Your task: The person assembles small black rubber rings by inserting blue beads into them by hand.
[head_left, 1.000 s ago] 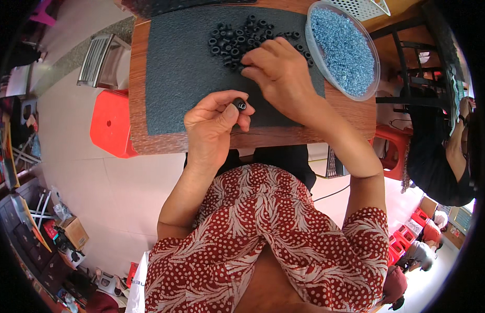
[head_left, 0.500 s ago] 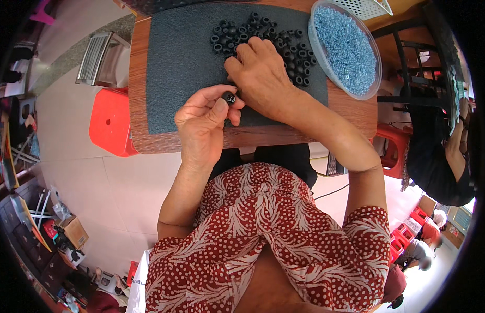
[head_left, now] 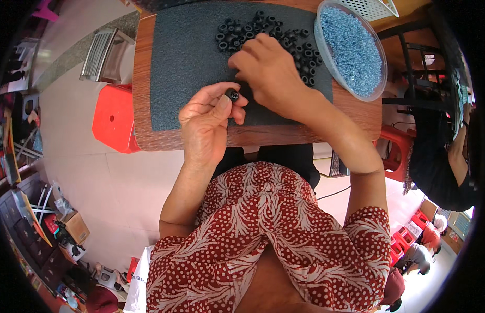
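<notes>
Between the thumb and fingertips of my left hand (head_left: 205, 122) is a small black hollow part (head_left: 232, 94), its round opening facing up and something pale and shiny inside it. My right hand (head_left: 271, 73) is just beyond it, over the dark mat (head_left: 185, 62). Its fingers are bent and drawn together beside the pile; the fingertips are hidden, so what they hold, if anything, does not show. Several more black hollow parts (head_left: 308, 62) lie heaped at the far side of the mat, partly covered by my right hand.
A round clear tub (head_left: 368, 98) full of tiny bluish transparent pieces (head_left: 352, 49) stands at the table's right. A white perforated basket (head_left: 372, 7) is behind it. Red stools (head_left: 113, 119) (head_left: 395, 151) flank the wooden table (head_left: 143, 94). A metal rack-like stool (head_left: 102, 55) stands farther left.
The whole view has shifted slightly. My right hand has turned a little and its fingers have drawn back slightly from the pile. My left hand still holds the black part.
</notes>
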{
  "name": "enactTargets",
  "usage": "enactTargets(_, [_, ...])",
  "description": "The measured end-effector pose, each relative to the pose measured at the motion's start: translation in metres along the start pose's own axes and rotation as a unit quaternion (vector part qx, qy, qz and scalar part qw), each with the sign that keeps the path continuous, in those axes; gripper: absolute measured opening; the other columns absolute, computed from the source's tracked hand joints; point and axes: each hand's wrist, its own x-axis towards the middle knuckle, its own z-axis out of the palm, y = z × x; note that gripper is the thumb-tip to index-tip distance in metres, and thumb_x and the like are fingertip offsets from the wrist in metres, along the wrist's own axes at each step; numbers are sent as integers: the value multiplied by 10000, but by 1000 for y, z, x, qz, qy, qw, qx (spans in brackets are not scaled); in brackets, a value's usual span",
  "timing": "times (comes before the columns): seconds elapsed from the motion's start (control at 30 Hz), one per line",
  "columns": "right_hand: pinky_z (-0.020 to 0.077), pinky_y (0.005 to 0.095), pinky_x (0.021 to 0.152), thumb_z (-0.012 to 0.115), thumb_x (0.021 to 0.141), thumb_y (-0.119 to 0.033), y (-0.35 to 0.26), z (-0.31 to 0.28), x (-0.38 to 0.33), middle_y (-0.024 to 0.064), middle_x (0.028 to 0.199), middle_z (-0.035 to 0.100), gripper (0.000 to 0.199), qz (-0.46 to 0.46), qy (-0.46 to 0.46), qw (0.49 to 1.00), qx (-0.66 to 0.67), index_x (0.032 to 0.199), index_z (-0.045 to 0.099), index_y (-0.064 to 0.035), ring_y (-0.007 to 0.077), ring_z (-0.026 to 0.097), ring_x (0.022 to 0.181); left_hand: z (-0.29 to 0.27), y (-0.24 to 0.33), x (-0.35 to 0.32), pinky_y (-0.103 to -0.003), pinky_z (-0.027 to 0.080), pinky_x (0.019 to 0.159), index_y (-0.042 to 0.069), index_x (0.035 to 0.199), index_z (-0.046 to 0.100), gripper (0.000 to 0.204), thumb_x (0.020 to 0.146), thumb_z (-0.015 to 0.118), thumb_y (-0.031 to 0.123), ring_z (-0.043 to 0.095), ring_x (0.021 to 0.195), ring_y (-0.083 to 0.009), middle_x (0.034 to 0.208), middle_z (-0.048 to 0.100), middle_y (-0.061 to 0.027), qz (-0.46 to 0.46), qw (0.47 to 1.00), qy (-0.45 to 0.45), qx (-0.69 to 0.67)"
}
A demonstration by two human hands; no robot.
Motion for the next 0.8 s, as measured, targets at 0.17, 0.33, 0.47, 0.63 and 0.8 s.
enactTargets(0.17, [444,300,653,668,665,-14,-14,-29,-7,62,723,592,158,197,27,947,251,819,635,-29,186,563,744,1,-5,6,-296,446,633,-45,1040,571,202,877,546,72,555,669,-147,863,611,-133,-94,983,-55,-151])
enactTargets(0.33, [467,209,628,630,780,3,-32,-42,-19,37,780,613,105,341,99,795,492,884,638,6,70,584,685,10,-12,11,-293,447,644,-38,1055,564,206,883,536,72,558,683,-144,865,609,-121,-106,980,-59,-156])
enactTargets(0.47, [469,212,621,627,783,8,-35,-42,-27,57,805,596,112,339,99,805,476,894,631,17,91,592,672,18,-11,8,-285,465,646,-39,1074,559,216,881,539,58,574,690,-156,872,615,-119,-83,989,-49,-109])
enactTargets(0.63, [460,227,631,632,761,20,-32,-48,-34,52,814,590,116,334,87,824,449,877,635,20,96,578,709,30,-11,2,-264,480,639,-45,1073,565,221,875,558,53,590,697,-158,871,626,-130,-37,999,-33,-20])
enactTargets(0.8, [453,240,650,637,741,28,-30,-51,-39,52,813,597,119,313,81,849,417,859,644,17,107,563,746,30,-14,1,-253,490,617,-49,1068,570,222,871,569,53,599,685,-155,865,632,-140,-23,999,-25,1])
